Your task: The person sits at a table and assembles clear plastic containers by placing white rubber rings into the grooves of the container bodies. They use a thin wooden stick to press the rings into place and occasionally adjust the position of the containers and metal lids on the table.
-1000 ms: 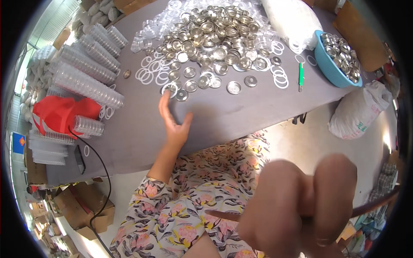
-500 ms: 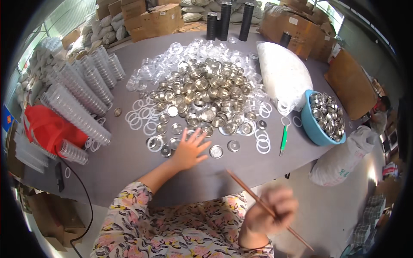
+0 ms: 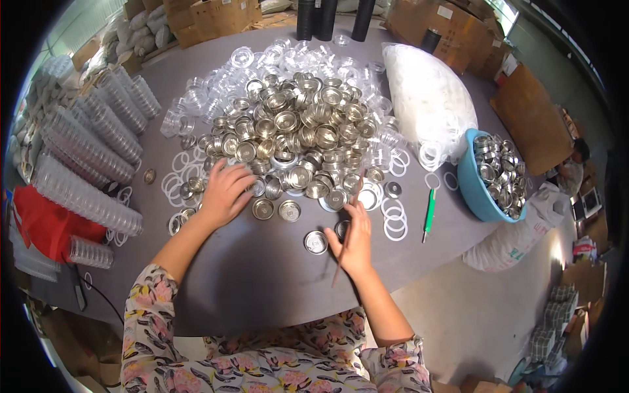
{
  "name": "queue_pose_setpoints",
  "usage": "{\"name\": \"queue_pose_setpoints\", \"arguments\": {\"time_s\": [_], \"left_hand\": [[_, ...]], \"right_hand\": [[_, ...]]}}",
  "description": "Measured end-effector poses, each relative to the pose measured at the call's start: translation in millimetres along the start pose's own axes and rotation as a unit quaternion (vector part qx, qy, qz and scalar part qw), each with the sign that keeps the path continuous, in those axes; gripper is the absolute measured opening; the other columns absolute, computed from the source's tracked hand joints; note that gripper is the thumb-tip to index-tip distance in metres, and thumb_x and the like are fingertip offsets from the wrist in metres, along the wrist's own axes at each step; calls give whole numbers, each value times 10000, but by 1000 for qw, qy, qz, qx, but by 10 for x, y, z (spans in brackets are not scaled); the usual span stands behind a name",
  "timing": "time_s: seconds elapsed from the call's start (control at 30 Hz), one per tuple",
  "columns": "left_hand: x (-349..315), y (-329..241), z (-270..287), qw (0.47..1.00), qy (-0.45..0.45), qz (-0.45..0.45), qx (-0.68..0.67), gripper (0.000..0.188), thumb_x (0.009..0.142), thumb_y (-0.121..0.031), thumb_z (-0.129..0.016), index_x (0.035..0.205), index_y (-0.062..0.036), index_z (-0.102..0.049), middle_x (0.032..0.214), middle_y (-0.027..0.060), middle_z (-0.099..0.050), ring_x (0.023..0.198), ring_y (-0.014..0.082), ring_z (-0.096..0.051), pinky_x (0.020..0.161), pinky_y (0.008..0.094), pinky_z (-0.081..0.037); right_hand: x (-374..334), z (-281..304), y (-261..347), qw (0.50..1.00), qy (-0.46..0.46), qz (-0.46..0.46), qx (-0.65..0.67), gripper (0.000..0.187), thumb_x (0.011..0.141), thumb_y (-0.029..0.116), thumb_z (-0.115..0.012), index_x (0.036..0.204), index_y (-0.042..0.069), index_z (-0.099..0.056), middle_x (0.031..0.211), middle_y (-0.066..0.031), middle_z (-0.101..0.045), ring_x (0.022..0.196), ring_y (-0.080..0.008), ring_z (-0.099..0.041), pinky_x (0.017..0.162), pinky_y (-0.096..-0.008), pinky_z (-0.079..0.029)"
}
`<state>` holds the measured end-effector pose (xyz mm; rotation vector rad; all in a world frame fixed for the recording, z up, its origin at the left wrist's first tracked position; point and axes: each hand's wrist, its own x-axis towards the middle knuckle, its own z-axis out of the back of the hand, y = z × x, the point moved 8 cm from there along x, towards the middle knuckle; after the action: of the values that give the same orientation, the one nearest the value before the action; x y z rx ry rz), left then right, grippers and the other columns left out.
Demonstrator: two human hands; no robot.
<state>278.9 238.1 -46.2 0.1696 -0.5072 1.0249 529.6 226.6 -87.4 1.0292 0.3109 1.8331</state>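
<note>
My left hand rests with fingers spread on the near left edge of a big heap of round metal tins on the grey table. My right hand grips a thin wooden stick, its tip up near the tins at the heap's near edge. A single tin lies just left of that hand. White plastic rings are scattered around the heap's front.
Stacks of clear plastic lids line the left side, above a red bag. A blue bowl of tins, a green pen and a clear bag of white rings lie right. Cardboard boxes stand behind.
Both hands have moved forward onto the table. The left hand went from the table's near edge to the heap; the right hand brought the stick from my lap up to the tins.
</note>
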Motion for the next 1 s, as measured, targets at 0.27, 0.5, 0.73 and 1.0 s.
{"name": "queue_pose_setpoints", "arguments": {"time_s": [0.27,0.5,0.73,1.0], "left_hand": [[799,-110,-465,996,11,-24,82,341,710,-68,-591,1046,-125,-580,1031,103,-505,1038,267,-470,978,443,-302],[881,-36,-366,991,78,-59,92,199,622,-129,-685,806,-102,-616,873,76,-465,905,246,-471,865,396,-357],[613,299,-292,981,46,123,-143,128,679,-146,-682,776,-79,-633,798,46,-539,855,228,-485,802,348,-368],[183,690,-440,676,-23,439,-591,190,824,-193,-583,935,-41,-600,842,24,-621,711,106,-543,639,244,-414]], "right_hand": [[118,-149,-15,999,25,-8,28,521,718,225,-676,1123,13,-426,1228,-247,-437,1146,-381,-411,953,-436,-311],[122,-117,-49,999,-13,-8,51,454,710,175,-666,1075,9,-455,1180,-227,-480,1074,-367,-460,931,-428,-332],[97,-116,-92,997,-21,-23,70,422,736,190,-643,1070,7,-461,1172,-221,-492,1087,-359,-460,931,-424,-333],[101,-111,-82,997,-27,-14,67,384,757,170,-627,1061,5,-463,1170,-228,-499,1087,-371,-469,922,-415,-354]]}}
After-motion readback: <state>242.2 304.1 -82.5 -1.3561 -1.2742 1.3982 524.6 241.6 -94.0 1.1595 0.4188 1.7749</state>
